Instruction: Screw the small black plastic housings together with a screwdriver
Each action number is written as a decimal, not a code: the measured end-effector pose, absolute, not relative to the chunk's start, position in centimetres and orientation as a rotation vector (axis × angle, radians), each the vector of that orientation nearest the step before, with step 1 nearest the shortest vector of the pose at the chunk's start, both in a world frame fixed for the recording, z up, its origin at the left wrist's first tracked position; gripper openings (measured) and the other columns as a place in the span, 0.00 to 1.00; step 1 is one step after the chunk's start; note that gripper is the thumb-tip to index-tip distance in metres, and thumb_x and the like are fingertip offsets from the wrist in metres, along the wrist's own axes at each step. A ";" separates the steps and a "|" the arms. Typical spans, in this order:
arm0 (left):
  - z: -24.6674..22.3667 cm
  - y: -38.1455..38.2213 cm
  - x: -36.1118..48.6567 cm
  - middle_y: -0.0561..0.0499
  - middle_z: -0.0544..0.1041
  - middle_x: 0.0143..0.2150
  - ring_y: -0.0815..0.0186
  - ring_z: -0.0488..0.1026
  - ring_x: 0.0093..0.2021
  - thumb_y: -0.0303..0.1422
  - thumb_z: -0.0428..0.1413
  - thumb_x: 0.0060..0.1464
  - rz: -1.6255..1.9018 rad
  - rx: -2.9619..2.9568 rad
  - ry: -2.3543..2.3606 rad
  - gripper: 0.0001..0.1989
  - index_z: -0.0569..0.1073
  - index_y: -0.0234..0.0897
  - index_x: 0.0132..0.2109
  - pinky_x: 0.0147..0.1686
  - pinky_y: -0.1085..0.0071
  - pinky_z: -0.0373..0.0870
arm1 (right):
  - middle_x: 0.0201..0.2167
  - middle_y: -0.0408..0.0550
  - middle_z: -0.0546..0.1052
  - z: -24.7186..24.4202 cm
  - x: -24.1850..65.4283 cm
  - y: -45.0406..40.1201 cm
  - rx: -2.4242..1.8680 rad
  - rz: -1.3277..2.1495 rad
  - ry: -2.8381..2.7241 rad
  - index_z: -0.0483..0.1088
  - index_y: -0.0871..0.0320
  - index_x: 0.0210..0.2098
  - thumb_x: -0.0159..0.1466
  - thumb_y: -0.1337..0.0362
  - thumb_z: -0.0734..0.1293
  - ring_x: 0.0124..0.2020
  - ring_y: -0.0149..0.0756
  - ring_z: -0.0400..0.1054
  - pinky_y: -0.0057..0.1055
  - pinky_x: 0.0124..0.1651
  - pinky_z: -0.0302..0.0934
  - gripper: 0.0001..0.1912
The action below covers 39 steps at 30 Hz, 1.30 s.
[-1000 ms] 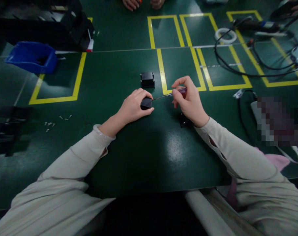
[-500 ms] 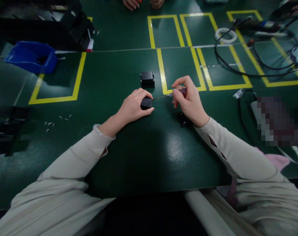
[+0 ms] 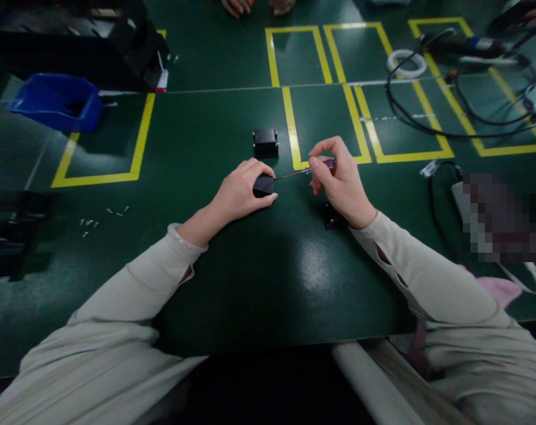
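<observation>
My left hand [image 3: 244, 190] grips a small black block [image 3: 263, 186] on the green table, fingers on its far side and thumb on its near side. A screwdriver [image 3: 327, 166] is pinched in my right hand [image 3: 339, 180], its thin shaft pointing left with the tip at the block's right side. Just beyond the block stands a second black block [image 3: 265, 142] with small metal screws at its sides. A dark part [image 3: 332, 216] lies partly hidden under my right hand. Several small screws [image 3: 89, 223] are scattered to the left.
A blue bin [image 3: 58, 103] and black racks [image 3: 130, 50] stand at the back left, with dark parts [image 3: 15, 236] at the left. Cables [image 3: 409, 121], a white ring [image 3: 406, 64] and yellow tape outlines lie at the right. Another person's hands [image 3: 238, 7] show at the far edge.
</observation>
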<state>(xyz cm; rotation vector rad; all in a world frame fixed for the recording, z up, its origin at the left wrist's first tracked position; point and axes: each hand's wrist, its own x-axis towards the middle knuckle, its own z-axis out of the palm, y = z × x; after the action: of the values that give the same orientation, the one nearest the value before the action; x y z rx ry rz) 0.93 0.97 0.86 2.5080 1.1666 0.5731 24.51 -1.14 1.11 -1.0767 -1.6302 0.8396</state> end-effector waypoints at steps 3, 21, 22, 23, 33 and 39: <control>0.9 0.9 1.0 0.45 0.75 0.46 0.56 0.71 0.49 0.39 0.59 0.56 0.565 2.498 1.178 0.14 0.71 0.37 0.47 0.50 0.61 0.68 | 0.18 0.34 0.63 1.1 24.5 -1.2 -1.101 0.835 -1.646 0.61 0.50 0.40 0.70 0.47 0.62 0.17 0.26 0.61 0.30 0.21 0.56 0.15; 0.8 1.0 0.9 0.45 0.75 0.47 0.56 0.71 0.49 0.39 0.59 0.56 0.558 2.505 1.179 0.15 0.71 0.37 0.48 0.50 0.60 0.67 | 0.20 0.33 0.63 1.0 24.5 -1.2 -1.048 0.812 -1.645 0.60 0.50 0.43 0.71 0.54 0.63 0.18 0.27 0.61 0.31 0.23 0.58 0.09; 0.9 0.9 0.9 0.45 0.75 0.47 0.56 0.71 0.49 0.39 0.59 0.56 0.557 2.504 1.180 0.15 0.71 0.37 0.48 0.50 0.60 0.67 | 0.20 0.33 0.63 0.9 24.5 -1.1 -1.042 0.812 -1.647 0.60 0.50 0.43 0.71 0.55 0.63 0.18 0.26 0.61 0.31 0.23 0.58 0.08; 0.9 0.9 0.9 0.45 0.75 0.47 0.56 0.71 0.49 0.39 0.59 0.56 0.558 2.505 1.180 0.15 0.71 0.37 0.47 0.50 0.60 0.67 | 0.20 0.33 0.63 0.9 24.5 -1.1 -1.040 0.813 -1.649 0.60 0.50 0.43 0.71 0.55 0.63 0.18 0.26 0.61 0.31 0.23 0.59 0.08; 0.8 1.0 0.9 0.45 0.75 0.46 0.56 0.71 0.48 0.39 0.59 0.57 0.569 2.526 1.170 0.15 0.72 0.36 0.48 0.49 0.62 0.67 | 0.20 0.33 0.64 1.2 24.4 -1.2 -1.034 0.837 -1.626 0.61 0.52 0.41 0.71 0.56 0.63 0.17 0.24 0.61 0.30 0.22 0.57 0.08; 0.7 0.9 0.9 0.45 0.75 0.47 0.56 0.71 0.48 0.39 0.59 0.57 0.569 2.526 1.170 0.15 0.72 0.36 0.48 0.49 0.62 0.67 | 0.21 0.33 0.64 0.9 24.5 -1.1 -1.014 0.833 -1.627 0.61 0.51 0.42 0.71 0.61 0.63 0.17 0.25 0.62 0.29 0.22 0.57 0.05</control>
<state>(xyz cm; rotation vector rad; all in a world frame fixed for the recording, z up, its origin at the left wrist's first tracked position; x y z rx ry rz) 0.89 0.95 0.70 2.5256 1.1701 0.5694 24.49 -1.13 0.91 -1.0140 -1.6269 0.8333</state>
